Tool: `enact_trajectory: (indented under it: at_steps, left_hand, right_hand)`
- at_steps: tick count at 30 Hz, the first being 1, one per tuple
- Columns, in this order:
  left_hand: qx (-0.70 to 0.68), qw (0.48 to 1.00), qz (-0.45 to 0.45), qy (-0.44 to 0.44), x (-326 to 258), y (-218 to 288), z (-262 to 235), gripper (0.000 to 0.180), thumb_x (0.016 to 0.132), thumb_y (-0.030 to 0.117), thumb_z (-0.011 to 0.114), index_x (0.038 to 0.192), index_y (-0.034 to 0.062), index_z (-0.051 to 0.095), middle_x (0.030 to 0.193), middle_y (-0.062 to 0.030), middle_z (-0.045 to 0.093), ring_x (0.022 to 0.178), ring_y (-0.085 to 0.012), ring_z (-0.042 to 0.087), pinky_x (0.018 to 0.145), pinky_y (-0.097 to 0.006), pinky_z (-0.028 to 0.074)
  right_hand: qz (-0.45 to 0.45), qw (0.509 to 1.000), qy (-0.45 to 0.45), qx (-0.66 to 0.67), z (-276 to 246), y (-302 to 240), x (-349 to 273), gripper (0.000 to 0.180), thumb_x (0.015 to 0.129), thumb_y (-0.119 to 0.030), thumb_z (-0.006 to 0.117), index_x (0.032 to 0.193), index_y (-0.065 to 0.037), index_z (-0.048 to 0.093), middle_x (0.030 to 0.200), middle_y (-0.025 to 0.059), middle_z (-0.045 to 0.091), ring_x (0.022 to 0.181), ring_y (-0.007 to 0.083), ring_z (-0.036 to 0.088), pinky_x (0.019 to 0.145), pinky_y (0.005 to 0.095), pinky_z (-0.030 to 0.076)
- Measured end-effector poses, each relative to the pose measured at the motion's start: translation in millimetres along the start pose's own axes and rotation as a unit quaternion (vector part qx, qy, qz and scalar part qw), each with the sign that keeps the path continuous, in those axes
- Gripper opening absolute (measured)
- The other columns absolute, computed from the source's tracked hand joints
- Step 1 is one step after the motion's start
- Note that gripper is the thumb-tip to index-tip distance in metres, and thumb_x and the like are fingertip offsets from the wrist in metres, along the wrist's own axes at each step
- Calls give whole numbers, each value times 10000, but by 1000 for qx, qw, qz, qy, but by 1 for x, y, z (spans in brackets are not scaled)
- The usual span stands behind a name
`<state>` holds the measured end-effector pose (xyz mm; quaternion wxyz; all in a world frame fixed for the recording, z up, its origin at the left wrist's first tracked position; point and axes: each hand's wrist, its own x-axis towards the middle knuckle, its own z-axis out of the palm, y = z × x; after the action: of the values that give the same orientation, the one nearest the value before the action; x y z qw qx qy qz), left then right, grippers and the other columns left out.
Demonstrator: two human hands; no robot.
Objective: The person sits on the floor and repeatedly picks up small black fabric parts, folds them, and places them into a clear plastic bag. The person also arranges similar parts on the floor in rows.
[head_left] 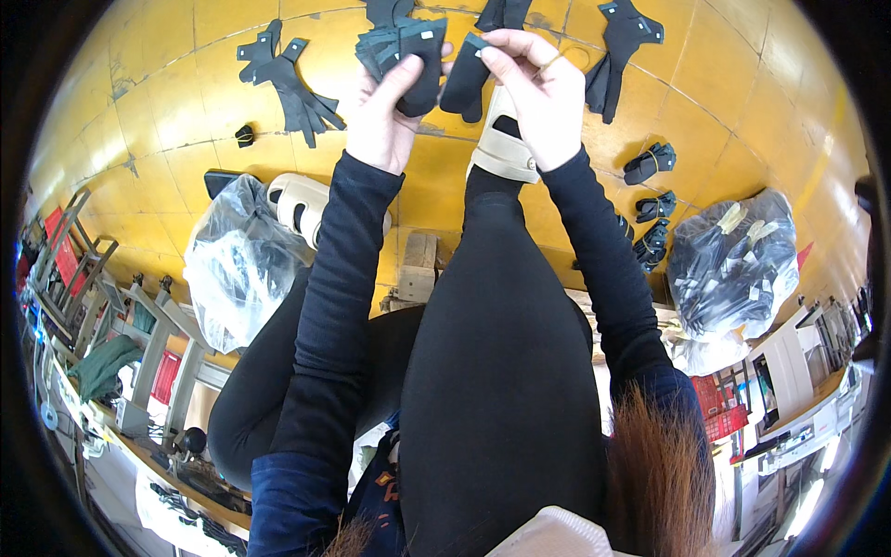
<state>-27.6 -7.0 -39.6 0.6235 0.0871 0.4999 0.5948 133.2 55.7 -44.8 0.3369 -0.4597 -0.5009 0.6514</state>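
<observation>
My left hand (pixel 379 125) is closed around a stack of dark folded socks (pixel 422 79), thumb on top; a small white tag shows on the front one. Close beside it, my right hand (pixel 548 107) pinches another dark sock (pixel 461 88) by its teal-edged top end, between thumb and fingers. A thin tan loop (pixel 577 52), like a rubber band, hangs at the right hand's fingers. The two lots of socks are apart by a narrow gap. Both hands are held out over the yellow floor, beyond my knee.
Fanned socks lie on the floor at far left (pixel 290 84) and far right (pixel 614 56). Small tied bundles (pixel 649 163) are at the right, near a plastic bag of dark goods (pixel 733 265). Another clear bag (pixel 246 260) stands left, beside my beige clog (pixel 302 206).
</observation>
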Motion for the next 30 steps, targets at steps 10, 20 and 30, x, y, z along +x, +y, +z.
enact_trajectory:
  at_steps: [10,20,30]
  left_hand:
    - [-43,999,-12,28,4,0,-11,275,893,60,591,1158,47,517,1072,-156,635,961,-275,657,774,-353,583]
    - [32,998,21,40,2,-11,-4,235,853,13,632,1078,69,592,1009,-58,665,917,-170,655,814,-312,551]
    - [-22,996,8,86,-3,-11,15,179,880,109,633,1058,107,618,967,-8,658,876,-136,649,752,-299,545]
  right_hand:
    - [-49,899,-139,-413,-6,81,11,182,844,-162,633,988,-55,666,887,118,674,794,278,655,723,329,514]
    - [-159,984,52,-65,8,4,4,226,841,-79,660,1066,-58,672,963,63,643,740,119,594,711,233,478]
    - [-295,936,8,-192,-3,1,1,146,732,53,719,852,-5,660,986,103,680,838,164,664,709,239,517]
